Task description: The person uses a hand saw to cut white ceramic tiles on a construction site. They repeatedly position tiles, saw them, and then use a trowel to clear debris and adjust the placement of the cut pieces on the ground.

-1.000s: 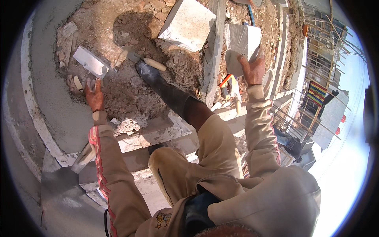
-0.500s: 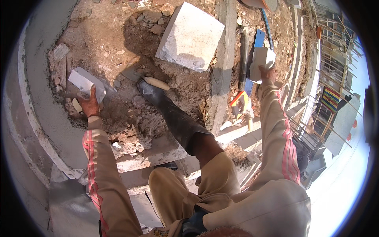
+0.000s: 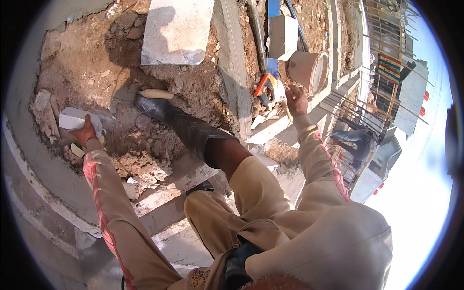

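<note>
My left hand [image 3: 86, 131] grips the near side of a small white block [image 3: 77, 118] on the dirt at left, thumb over its top. At right, my right hand [image 3: 297, 101] is off the blocks, fingers loosely bent and apart, with nothing visible in them. It hovers between a handsaw's orange and black handle [image 3: 267, 90] and a reddish bucket [image 3: 304, 70]. Another small white block [image 3: 283, 37] rests on the blue strip beyond the saw handle. A trowel with a wooden handle [image 3: 157, 94] lies at the toe of my dark boot [image 3: 169, 113].
A large white block [image 3: 178, 31] stands on the dirt at the far middle. A concrete strip [image 3: 231, 63] runs beside it, and a wet-looking concrete edge [image 3: 24, 92] curves along the left. A dark pipe [image 3: 257, 36] lies near the saw. Another person [image 3: 355, 140] is at right, past thin rods.
My right hand has let go of the small block at right and drawn back toward me, near the saw handle. The left hand stays on its block. The view has shifted right.
</note>
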Demonstrator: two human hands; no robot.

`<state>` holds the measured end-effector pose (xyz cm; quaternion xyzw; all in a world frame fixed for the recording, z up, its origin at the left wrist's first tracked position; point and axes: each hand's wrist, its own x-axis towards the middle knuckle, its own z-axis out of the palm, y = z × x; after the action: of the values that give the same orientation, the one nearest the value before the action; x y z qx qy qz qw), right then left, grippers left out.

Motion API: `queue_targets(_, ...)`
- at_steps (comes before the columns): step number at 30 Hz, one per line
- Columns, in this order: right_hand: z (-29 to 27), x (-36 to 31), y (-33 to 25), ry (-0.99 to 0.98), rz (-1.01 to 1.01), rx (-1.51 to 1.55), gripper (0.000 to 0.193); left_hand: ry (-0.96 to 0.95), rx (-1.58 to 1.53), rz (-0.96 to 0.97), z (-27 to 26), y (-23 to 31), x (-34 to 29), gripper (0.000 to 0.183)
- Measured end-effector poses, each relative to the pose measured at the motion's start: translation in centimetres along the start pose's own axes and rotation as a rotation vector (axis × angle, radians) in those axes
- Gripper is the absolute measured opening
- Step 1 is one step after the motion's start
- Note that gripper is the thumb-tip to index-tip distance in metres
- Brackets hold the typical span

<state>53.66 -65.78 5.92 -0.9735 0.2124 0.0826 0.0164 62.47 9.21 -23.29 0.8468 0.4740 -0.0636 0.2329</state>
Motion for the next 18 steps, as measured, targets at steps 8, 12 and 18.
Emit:
queue_targets(8,7.4,-6.0,5.6,-0.300,0.306,-0.205,0.028,-0.424,-0.979,-0.260,-9.6,2.6,-5.7,0.070)
queue_targets(12,8.0,-5.7,9.2,-0.323,0.512,-0.237,0.037,-0.438,-1.020,-0.135,-17.0,3.3,-12.8,0.056)
queue_targets(18,10.5,-4.0,13.9,-0.453,0.599,-0.405,0.060,-0.526,-1.075,-0.293,-21.9,-0.2,-19.2,0.057)
